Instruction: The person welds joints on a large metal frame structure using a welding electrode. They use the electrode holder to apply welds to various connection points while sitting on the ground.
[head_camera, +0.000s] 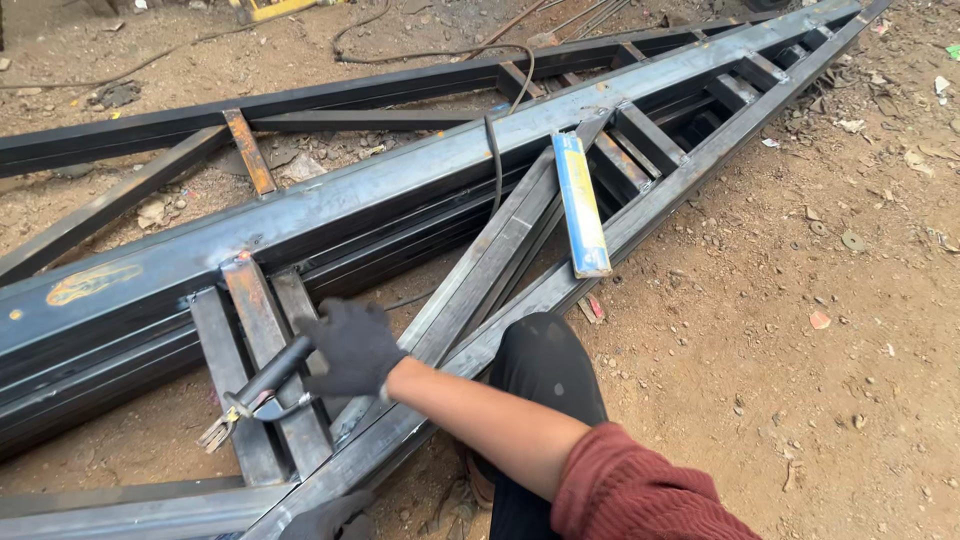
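Note:
My right hand (350, 350), in a black glove with a bare forearm and a red sleeve, is shut on the black handle of a welding electrode holder (262, 385). The holder's metal jaws (215, 432) point down left, over short rusty cross pieces (262, 330) of a long steel truss frame (420, 185) lying on the ground. At the bottom edge a dark gloved shape, seemingly my left hand (325, 517), rests on the frame's lower rail; only part of it shows. My knee in black trousers (545, 365) sits beside the rail.
A long blue and yellow box (582, 205) lies across the frame's diagonal bars. A black cable (496, 160) runs over the steel toward the top. More steel bars (250, 150) lie behind. Sandy ground with stones and scraps (800, 330) spreads to the right.

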